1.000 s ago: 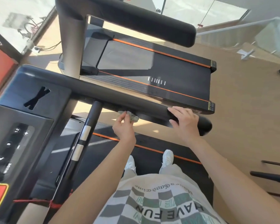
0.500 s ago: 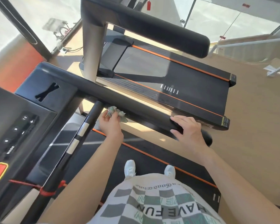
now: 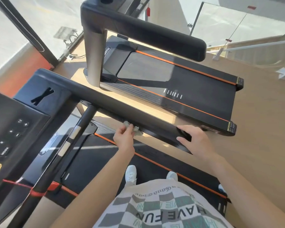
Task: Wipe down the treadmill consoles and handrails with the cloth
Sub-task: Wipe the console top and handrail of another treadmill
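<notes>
Cloth (image 3: 133,127): small, grey, crumpled; frame centre, pressed against underside of handrail (image 3: 122,109). Mostly hidden by fingers. Left hand (image 3: 124,139) closed, pinching cloth. Right hand (image 3: 195,140) open, fingers draped over handrail near its end, gripping nothing. Handrail: matte black, rounded bar, smooth. Console (image 3: 15,127) at left edge: flat black panel, white button markings, partly cut off. Second treadmill (image 3: 179,79) upper right: black belt, orange stripes. Floor (image 3: 262,129): tan wood grain.
</notes>
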`<control>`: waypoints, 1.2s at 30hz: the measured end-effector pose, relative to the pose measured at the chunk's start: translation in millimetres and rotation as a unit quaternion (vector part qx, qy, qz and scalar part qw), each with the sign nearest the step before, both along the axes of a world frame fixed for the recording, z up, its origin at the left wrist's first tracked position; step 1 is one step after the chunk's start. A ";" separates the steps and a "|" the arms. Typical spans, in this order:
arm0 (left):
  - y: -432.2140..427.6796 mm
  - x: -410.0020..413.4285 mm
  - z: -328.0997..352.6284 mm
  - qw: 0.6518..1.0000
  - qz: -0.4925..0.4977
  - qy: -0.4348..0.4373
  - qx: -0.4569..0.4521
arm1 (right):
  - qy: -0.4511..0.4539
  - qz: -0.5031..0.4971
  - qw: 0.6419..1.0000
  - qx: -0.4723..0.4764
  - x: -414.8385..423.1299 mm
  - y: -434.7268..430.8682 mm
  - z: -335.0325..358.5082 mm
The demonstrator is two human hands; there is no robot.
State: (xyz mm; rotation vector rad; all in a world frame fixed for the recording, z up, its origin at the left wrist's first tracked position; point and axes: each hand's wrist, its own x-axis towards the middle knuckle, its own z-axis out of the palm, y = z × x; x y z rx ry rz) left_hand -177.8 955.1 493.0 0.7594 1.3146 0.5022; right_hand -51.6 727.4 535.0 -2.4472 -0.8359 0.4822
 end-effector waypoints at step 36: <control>-238.8 34.4 -18.4 0.991 -0.130 0.024 -0.010 | 0.173 0.052 0.979 0.098 47.9 -73.8 -21.7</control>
